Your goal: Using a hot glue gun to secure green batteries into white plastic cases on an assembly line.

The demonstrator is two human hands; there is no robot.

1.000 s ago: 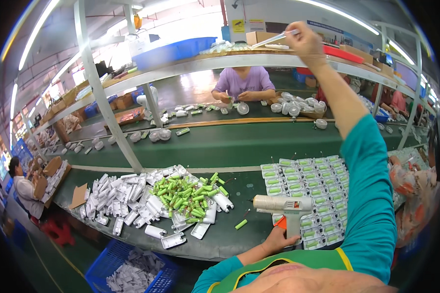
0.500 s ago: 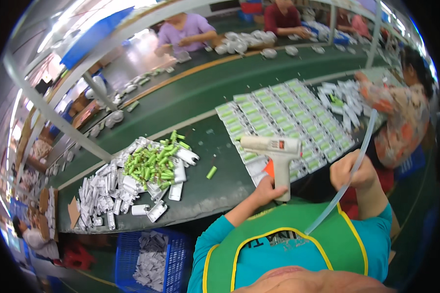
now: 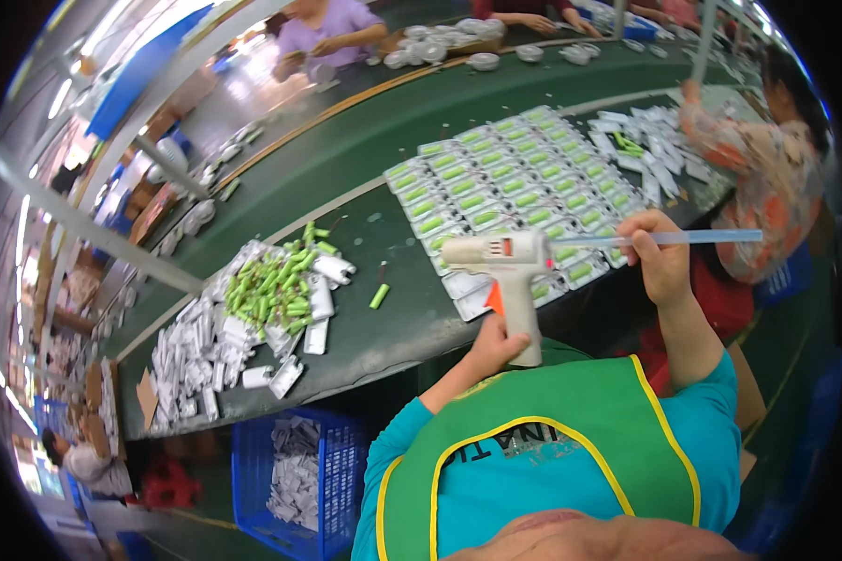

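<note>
My left hand (image 3: 496,348) is wrapped round the handle of a cream hot glue gun (image 3: 519,271) with an orange trigger, its nozzle toward the left. Pinched in my right hand (image 3: 662,266) is a long translucent glue stick (image 3: 728,237). The stick lies level, with its left end at the back of the gun; whether it has entered the gun I cannot tell. Just beyond the gun, rows of white plastic casings (image 3: 458,187) with green battery cells cover the bench.
Left on the green bench (image 3: 374,337) are a heap of green battery cells (image 3: 271,285) and white casings (image 3: 182,360). One loose cell (image 3: 379,296) lies apart. A blue basket (image 3: 341,477) of white parts stands below. A co-worker in a floral sleeve (image 3: 767,178) sits at right.
My right hand has swung the glue stick from a steep slant to level and brought its end to the gun's back. The view has shifted slightly.
</note>
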